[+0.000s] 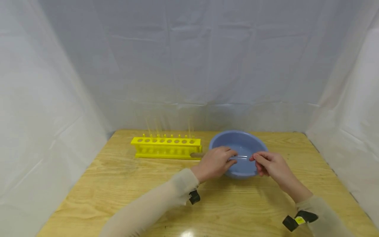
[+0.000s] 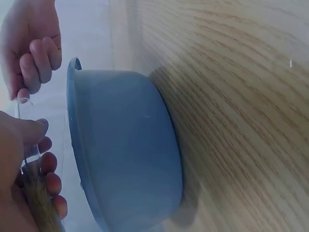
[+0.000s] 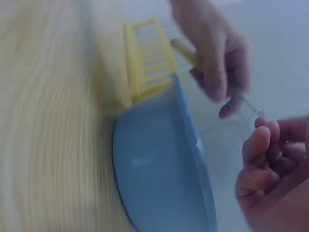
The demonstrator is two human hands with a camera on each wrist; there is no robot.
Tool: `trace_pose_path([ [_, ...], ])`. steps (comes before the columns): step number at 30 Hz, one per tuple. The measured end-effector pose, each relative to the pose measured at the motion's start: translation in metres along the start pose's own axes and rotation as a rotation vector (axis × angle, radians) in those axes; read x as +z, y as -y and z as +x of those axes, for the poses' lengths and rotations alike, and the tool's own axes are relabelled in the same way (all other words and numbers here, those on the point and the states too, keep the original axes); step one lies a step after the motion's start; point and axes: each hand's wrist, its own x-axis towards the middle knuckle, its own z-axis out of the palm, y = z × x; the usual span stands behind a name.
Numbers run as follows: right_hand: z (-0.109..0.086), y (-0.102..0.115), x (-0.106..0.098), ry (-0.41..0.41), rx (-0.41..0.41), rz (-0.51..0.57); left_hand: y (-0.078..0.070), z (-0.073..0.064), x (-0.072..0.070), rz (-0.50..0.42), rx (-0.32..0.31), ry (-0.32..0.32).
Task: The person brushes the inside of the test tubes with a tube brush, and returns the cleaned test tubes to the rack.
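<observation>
My left hand [image 1: 214, 163] grips a clear glass test tube [image 1: 240, 157] over the blue basin [image 1: 217, 140], with the tube lying nearly level. Brown bristles of a test tube brush [image 2: 41, 205] show at the far side of that hand, pointing left toward the rack. A thin wire runs along the tube in the left wrist view. At the tube's rim my right hand [image 1: 270, 164] has thumb and forefinger pinched together at the wire's end, its other fingers curled. The fingertips hide most of what they pinch.
A yellow test tube rack [image 1: 165, 141] stands left of the basin, with several clear tubes upright along its back. Both sit on a wooden table [image 1: 124, 194]. White sheeting [image 1: 189, 65] encloses the back and sides.
</observation>
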Motion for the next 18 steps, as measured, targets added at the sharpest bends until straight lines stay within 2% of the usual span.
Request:
trace_pose_path([
  [3,-0.003,-0.007,-0.001,-0.091,-0.280,-0.251,0.002,-0.002,0.000,-0.057,-0.022,0.033],
  [6,-0.003,-0.016,-0.004,-0.221,-0.585,-0.528,0.004,-0.004,0.000,-0.110,-0.043,0.068],
  [8,-0.003,-0.019,-0.006,-0.282,-0.728,-0.652,0.005,-0.005,0.000,-0.138,-0.054,0.087],
  [10,-0.002,-0.021,-0.008,-0.320,-0.831,-0.727,0.005,-0.006,-0.001,-0.151,-0.060,0.099],
  [12,-0.001,-0.022,-0.008,-0.343,-0.909,-0.750,0.004,-0.005,-0.001,-0.157,-0.064,0.110],
  [15,0.000,-0.022,-0.007,-0.390,-1.003,-0.766,0.002,-0.004,-0.002,-0.168,-0.055,0.125],
  [18,0.000,-0.021,-0.008,-0.423,-1.057,-0.795,0.000,-0.003,-0.002,-0.185,-0.043,0.129],
])
